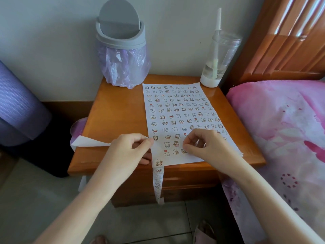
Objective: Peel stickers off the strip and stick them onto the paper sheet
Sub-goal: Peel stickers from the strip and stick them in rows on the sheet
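A white paper sheet (pixel 177 106) covered with several rows of small cartoon stickers lies on a wooden nightstand (pixel 114 113). A sticker strip (pixel 158 180) hangs over the nightstand's front edge, and its emptied end trails off to the left. My left hand (pixel 130 150) pinches the strip at the sheet's near left corner. My right hand (pixel 204 143) rests on the sheet's near rows with fingertips pressed down, thumb and forefinger pinched together. Whether a sticker is under them is hidden.
A grey swing-lid bin (pixel 121 44) with a purple liner stands at the back left of the nightstand. A clear cup with a straw (pixel 218 55) stands at the back right. A pink bed (pixel 281 131) lies to the right, a purple rolled mat (pixel 19 106) to the left.
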Tool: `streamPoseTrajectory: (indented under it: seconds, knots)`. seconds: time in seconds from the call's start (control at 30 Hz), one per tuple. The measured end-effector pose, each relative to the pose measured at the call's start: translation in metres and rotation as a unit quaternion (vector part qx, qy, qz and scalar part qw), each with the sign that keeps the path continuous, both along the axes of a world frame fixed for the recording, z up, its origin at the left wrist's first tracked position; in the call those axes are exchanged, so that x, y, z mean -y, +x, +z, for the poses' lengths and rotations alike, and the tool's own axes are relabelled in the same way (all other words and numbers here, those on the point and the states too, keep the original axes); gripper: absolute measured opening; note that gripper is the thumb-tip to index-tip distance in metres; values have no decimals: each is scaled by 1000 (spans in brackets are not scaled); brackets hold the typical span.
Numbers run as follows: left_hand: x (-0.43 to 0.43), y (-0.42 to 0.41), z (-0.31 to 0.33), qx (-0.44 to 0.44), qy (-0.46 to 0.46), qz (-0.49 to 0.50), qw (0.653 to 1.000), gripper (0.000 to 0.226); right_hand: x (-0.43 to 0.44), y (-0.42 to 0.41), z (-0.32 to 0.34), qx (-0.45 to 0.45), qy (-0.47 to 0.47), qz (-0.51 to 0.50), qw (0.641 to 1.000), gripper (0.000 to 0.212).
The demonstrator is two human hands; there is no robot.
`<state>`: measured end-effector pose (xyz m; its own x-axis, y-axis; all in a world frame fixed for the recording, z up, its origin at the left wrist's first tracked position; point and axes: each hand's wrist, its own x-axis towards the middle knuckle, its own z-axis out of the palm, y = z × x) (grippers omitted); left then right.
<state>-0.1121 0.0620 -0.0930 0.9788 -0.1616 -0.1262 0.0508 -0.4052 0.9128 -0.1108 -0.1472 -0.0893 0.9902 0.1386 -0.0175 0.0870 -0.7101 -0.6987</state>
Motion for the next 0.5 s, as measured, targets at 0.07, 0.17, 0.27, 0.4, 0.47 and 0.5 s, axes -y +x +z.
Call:
streamPoseTrajectory:
  seconds: [0.07,0.17,0.27,0.4,0.47,0.5]
  knots:
    - [0,0,1,-2,-1,0,1000,19,0,0,-2,2,4,-6,1000,5]
    - [0,0,1,-5,-1,-2,1000,18,2,1,-6,-3,10,-23,1000,7]
    - [0,0,1,-4,0,-2,1000,18,3,2,-8,1,15,-39,999,17]
    - [0,0,1,-3,0,-3,1000,15,2,1,-7,-3,23,-40,999,23]
    - [0,0,1,-4,0,-3,1000,16,1,1,-7,-3,13,-37,999,21]
    - [0,0,1,-5,0,-2,1000,16,0,1,-7,-1,2,-36,999,18]
